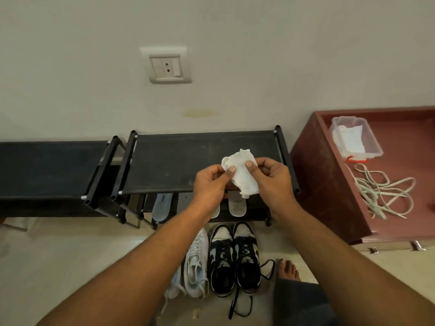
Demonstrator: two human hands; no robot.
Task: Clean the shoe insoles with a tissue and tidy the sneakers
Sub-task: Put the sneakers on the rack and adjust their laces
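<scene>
Fingers of both hands, left (210, 184) and right (273, 177), pinch the tissue (240, 175); fold it into a firm pad before wiping the insoles (236, 204)

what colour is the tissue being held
White; the tissue shows best in the head view.

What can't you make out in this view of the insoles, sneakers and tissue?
Head view only:
- Pale grey insoles, lower shelf: far ends hidden by the black shoe rack top.
- Pale blue-white sneakers: one mostly hidden by the left forearm.
- Crumpled white tissue: partly covered by left hand and right hand.
- Clear plastic box: paper inside too small to read.
</scene>
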